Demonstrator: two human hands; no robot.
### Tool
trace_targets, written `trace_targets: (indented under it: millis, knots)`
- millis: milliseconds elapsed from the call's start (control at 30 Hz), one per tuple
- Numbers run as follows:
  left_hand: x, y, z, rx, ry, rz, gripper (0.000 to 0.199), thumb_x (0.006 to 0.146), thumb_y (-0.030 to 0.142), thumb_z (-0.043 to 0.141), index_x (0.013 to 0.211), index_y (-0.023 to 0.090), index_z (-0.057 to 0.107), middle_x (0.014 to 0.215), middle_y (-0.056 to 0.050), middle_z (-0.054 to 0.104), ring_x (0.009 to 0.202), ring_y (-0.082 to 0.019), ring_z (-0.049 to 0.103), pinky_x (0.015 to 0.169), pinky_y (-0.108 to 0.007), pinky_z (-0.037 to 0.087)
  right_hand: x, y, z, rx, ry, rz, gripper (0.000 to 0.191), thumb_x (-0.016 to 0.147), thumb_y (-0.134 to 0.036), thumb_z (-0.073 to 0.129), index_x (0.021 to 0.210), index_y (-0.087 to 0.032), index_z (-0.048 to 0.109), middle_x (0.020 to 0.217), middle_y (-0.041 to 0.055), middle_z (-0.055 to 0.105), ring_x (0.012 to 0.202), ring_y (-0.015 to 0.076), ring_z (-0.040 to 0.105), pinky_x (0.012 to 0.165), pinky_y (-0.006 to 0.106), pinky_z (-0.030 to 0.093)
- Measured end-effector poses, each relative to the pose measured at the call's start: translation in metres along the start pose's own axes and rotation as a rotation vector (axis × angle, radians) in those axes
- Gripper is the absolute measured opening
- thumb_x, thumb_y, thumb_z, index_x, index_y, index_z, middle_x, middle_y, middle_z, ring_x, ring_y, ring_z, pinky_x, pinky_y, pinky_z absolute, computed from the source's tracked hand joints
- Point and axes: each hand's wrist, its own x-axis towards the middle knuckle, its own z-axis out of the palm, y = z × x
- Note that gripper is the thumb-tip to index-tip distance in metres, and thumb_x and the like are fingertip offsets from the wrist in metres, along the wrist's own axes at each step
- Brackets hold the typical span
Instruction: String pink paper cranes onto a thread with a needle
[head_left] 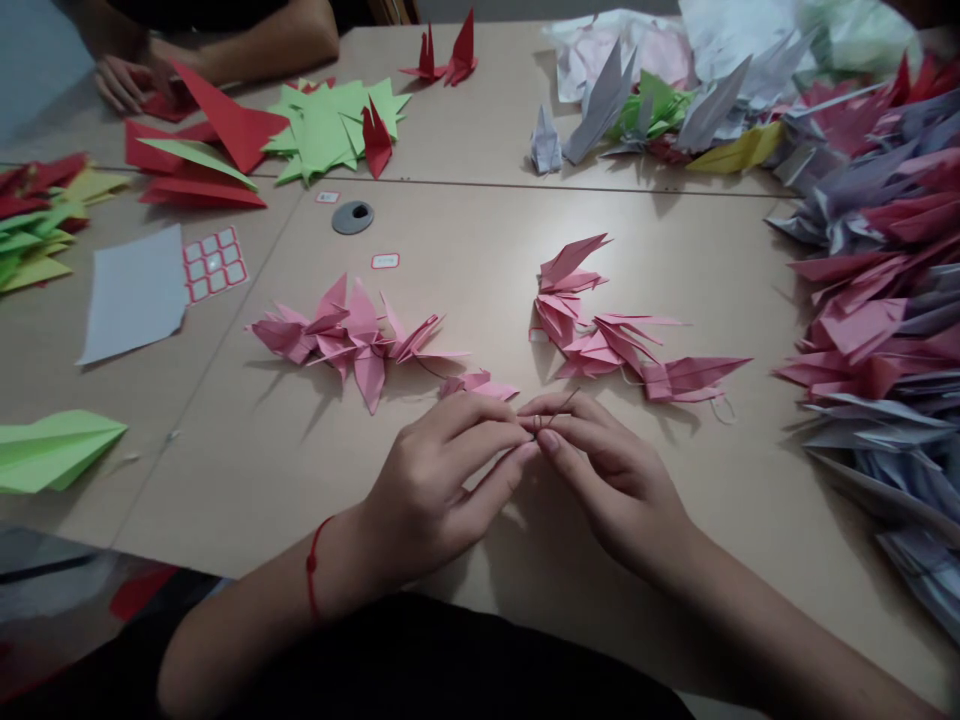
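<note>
My left hand (pixel 439 480) and my right hand (pixel 619 475) meet fingertip to fingertip just above the table's near side. Both pinch a thin dark thread (pixel 568 400), whose stiff-looking end sticks up past my right fingers; any knot or small part between the tips is too small to make out. Right beyond my left fingers lies a small pink paper crane (pixel 480 384). A row of pink folded cranes (pixel 364 335) rests to the left, and another pink string of cranes (pixel 600 345) bends away on the right, with a pale thread loop (pixel 724 408) at its end.
Piles of grey and pink cranes (pixel 877 330) fill the right side. Green folded papers (pixel 330 130), red cranes (pixel 377 140), a white sheet (pixel 135 290) and a label sheet (pixel 215 264) lie further left. Another person's hands (pixel 124 80) hold red paper at the far left.
</note>
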Motion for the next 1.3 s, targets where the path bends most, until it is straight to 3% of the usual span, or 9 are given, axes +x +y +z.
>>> trace_targets:
  millis: [133, 267, 367, 500, 633, 767, 933, 1133, 1300]
  knots:
    - [0.002, -0.007, -0.003, 0.063, -0.084, 0.139, 0.015, 0.080, 0.008, 0.059, 0.091, 0.017, 0.062, 0.104, -0.011, 0.067, 0.089, -0.018, 0.063, 0.079, -0.033, 0.054, 0.000, -0.002, 0.000, -0.076, -0.047, -0.026, 0.023, 0.090, -0.015, 0.048, 0.098, -0.024, 0.068, 0.104, 0.0080, 0.061, 0.104, 0.0194, 0.056, 0.089, 0.037, 0.047]
    - [0.004, -0.010, -0.004, 0.023, -0.120, 0.192, 0.018, 0.080, 0.006, 0.057, 0.093, 0.017, 0.062, 0.094, -0.010, 0.070, 0.087, -0.019, 0.063, 0.075, -0.032, 0.055, 0.000, -0.004, -0.002, -0.064, -0.049, -0.015, 0.021, 0.091, -0.015, 0.048, 0.093, -0.023, 0.067, 0.098, 0.0070, 0.063, 0.097, 0.0183, 0.058, 0.083, 0.034, 0.048]
    - [0.005, -0.008, -0.004, -0.055, -0.091, 0.118, 0.016, 0.080, 0.005, 0.058, 0.091, 0.016, 0.063, 0.086, -0.009, 0.069, 0.083, -0.016, 0.063, 0.073, -0.028, 0.055, -0.001, -0.006, -0.003, 0.000, -0.089, 0.043, 0.018, 0.092, -0.019, 0.048, 0.089, -0.022, 0.066, 0.088, 0.0045, 0.065, 0.085, 0.0156, 0.061, 0.077, 0.029, 0.049]
    - [0.006, -0.005, -0.005, -0.146, -0.043, -0.019, 0.010, 0.080, 0.007, 0.061, 0.082, 0.015, 0.065, 0.079, -0.006, 0.069, 0.076, -0.012, 0.064, 0.069, -0.023, 0.054, -0.002, -0.008, -0.004, 0.122, -0.167, 0.222, 0.021, 0.094, -0.026, 0.045, 0.082, -0.019, 0.062, 0.073, 0.0008, 0.064, 0.069, 0.0119, 0.060, 0.066, 0.024, 0.048]
    - [0.004, -0.007, -0.006, -0.239, -0.031, -0.147, 0.011, 0.080, 0.008, 0.061, 0.081, 0.018, 0.066, 0.080, -0.004, 0.070, 0.080, -0.013, 0.066, 0.070, -0.024, 0.055, -0.002, -0.009, -0.003, 0.173, -0.141, 0.323, 0.024, 0.093, -0.031, 0.047, 0.077, -0.017, 0.058, 0.057, -0.0026, 0.055, 0.053, 0.0096, 0.052, 0.053, 0.022, 0.043]
    - [0.002, -0.009, -0.005, -0.243, -0.036, -0.144, 0.012, 0.079, 0.008, 0.062, 0.083, 0.018, 0.068, 0.079, -0.003, 0.071, 0.080, -0.014, 0.066, 0.067, -0.023, 0.055, -0.001, -0.006, 0.000, 0.167, -0.107, 0.295, 0.022, 0.092, -0.031, 0.049, 0.079, -0.017, 0.060, 0.057, -0.0038, 0.051, 0.051, 0.0083, 0.048, 0.050, 0.022, 0.039]
    - [0.004, -0.007, -0.004, -0.280, -0.045, -0.239, 0.007, 0.080, 0.011, 0.063, 0.079, 0.016, 0.068, 0.071, -0.002, 0.069, 0.058, -0.009, 0.062, 0.047, -0.016, 0.048, -0.002, -0.003, -0.001, 0.173, -0.117, 0.247, 0.015, 0.090, -0.027, 0.053, 0.083, -0.019, 0.062, 0.060, -0.0045, 0.052, 0.052, 0.0075, 0.046, 0.052, 0.021, 0.038]
    - [0.005, -0.006, -0.007, -0.400, -0.080, -0.400, 0.008, 0.080, 0.013, 0.063, 0.074, 0.015, 0.068, 0.067, 0.000, 0.065, 0.058, -0.008, 0.061, 0.052, -0.017, 0.051, 0.000, -0.008, -0.010, 0.128, -0.146, 0.263, 0.008, 0.088, -0.022, 0.056, 0.085, -0.020, 0.063, 0.071, -0.0027, 0.058, 0.063, 0.0079, 0.051, 0.057, 0.020, 0.040]
    - [0.003, -0.004, -0.007, -0.532, -0.091, -0.501, 0.008, 0.080, 0.013, 0.063, 0.075, 0.015, 0.070, 0.069, 0.000, 0.066, 0.057, -0.007, 0.062, 0.052, -0.015, 0.053, 0.001, -0.008, -0.011, 0.114, -0.141, 0.287, 0.010, 0.088, -0.022, 0.055, 0.083, -0.020, 0.064, 0.068, -0.0023, 0.059, 0.063, 0.0087, 0.052, 0.056, 0.021, 0.040]
